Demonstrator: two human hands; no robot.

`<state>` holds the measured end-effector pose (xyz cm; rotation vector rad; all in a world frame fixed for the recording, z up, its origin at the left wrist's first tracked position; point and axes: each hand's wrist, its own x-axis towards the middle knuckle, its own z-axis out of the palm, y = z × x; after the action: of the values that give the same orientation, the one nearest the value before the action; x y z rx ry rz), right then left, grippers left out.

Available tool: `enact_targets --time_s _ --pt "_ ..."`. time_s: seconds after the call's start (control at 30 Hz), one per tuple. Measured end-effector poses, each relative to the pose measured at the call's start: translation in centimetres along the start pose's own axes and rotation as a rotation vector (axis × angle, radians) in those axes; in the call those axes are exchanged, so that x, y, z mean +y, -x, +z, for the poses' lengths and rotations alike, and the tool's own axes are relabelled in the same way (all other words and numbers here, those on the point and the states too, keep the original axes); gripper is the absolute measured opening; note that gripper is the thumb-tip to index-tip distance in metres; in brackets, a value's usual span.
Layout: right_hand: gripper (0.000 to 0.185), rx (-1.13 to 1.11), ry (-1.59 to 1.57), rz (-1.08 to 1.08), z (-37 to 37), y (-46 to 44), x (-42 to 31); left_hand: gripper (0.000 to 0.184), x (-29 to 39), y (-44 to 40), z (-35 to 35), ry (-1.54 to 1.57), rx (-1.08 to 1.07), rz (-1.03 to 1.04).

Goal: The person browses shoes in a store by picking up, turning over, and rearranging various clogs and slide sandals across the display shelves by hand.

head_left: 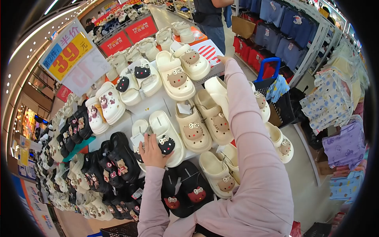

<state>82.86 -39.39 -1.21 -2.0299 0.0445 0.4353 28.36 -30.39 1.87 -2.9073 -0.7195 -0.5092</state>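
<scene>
My left hand (154,153) lies over a pair of white slides (160,124) with black cat-face charms. Its fingers are spread across the straps. At the far side of the display, my right hand (225,59) is by the corner of a white box (206,52) with a red striped heart; its fingers are mostly hidden. Cream clogs (177,79) with brown cat-face charms stand beside that box. Between my arms are beige clogs (194,128) with similar charms. Black slides (188,185) with red charms lie nearest my body.
Rows of black clogs (118,158) and white ones fill the left side. A price sign (71,55) stands at the upper left. To the right are a dark basket with a blue handle (270,63) and hanging clothes (325,98). A person (211,23) stands beyond the display.
</scene>
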Motion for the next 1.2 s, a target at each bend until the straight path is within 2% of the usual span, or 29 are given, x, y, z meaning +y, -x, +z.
enact_targets --time_s 0.07,0.17,0.23,0.27,0.37,0.43,0.47,0.53,0.57,0.6,0.67,0.73,0.77,0.83,0.87,0.93,0.97,1.03,1.13,1.2 --pt "0.052 0.016 -0.069 0.049 0.2 -1.1 0.6 0.093 -0.2 0.0 0.3 0.011 -0.006 0.006" --pt "0.037 0.230 -0.155 0.183 0.0 -1.8 -0.6 0.092 0.1 -0.1 0.0 0.025 0.000 -0.002" --pt "0.023 0.312 -0.082 0.208 0.1 -2.2 -1.2 0.092 0.2 -0.2 -0.1 0.023 -0.006 -0.007" --pt "0.023 0.311 -0.082 0.208 0.0 -2.3 -1.3 0.092 0.1 -0.2 -0.1 0.023 -0.011 -0.012" --pt "0.026 0.232 0.020 0.106 0.4 -4.9 -1.1 0.092 -0.1 -0.3 0.4 0.017 -0.004 -0.017" --pt "0.028 0.342 0.603 -0.173 1.3 -10.4 -0.3 0.093 -0.1 -0.1 0.5 0.021 -0.009 -0.029" --pt "0.040 0.416 0.537 -0.106 2.0 -8.3 -2.1 0.093 -0.1 -0.2 0.5 0.005 0.005 -0.012" --pt "0.063 0.480 0.442 -0.226 0.0 6.6 -8.5 0.093 -0.1 -0.2 0.4 -0.009 0.010 -0.001" --pt "0.062 0.546 0.395 -0.569 0.7 6.3 -9.2 0.093 0.0 -0.2 0.4 -0.001 -0.001 -0.007" --pt "0.064 0.339 0.318 -0.791 0.5 8.2 -11.0 0.093 0.0 -0.2 0.4 0.008 -0.011 -0.014" --pt "0.067 -0.156 0.589 -1.206 1.2 13.2 -13.9 0.093 0.0 -0.2 0.5 0.008 -0.016 -0.024" --pt "0.068 -0.338 1.067 -1.291 1.7 21.0 -14.7 0.094 -0.1 -0.2 0.5 0.008 -0.008 -0.022" --pt "0.068 -0.344 1.074 -1.292 2.8 22.3 -14.2 0.094 -0.1 -0.1 0.6 0.012 -0.012 -0.034" --pt "0.063 -0.344 1.373 -1.207 4.8 23.4 -13.1 0.094 0.0 -0.1 0.5 0.016 -0.012 -0.036" --pt "0.063 -0.344 1.378 -1.213 5.2 23.2 -13.3 0.095 -0.1 -0.1 0.4 0.013 -0.007 -0.033" --pt "0.058 -0.345 1.479 -0.974 6.4 22.1 -14.9 0.094 -0.2 -0.2 0.5 0.008 -0.009 -0.050" --pt "0.058 -0.343 1.483 -0.988 6.6 21.5 -15.4 0.094 -0.3 -0.1 0.7 0.015 -0.002 -0.040" --pt "0.049 -0.181 1.169 -1.055 6.4 19.8 -15.8 0.094 -0.6 0.0 0.9 0.004 -0.009 -0.029" --pt "0.040 -0.061 1.062 -1.058 7.7 17.6 -17.2 0.094 -0.6 0.0 0.8 -0.005 -0.030 -0.032" --pt "0.043 -0.073 1.020 -1.059 9.1 16.2 -17.5 0.095 -0.5 0.0 0.7 0.006 -0.029 -0.042"
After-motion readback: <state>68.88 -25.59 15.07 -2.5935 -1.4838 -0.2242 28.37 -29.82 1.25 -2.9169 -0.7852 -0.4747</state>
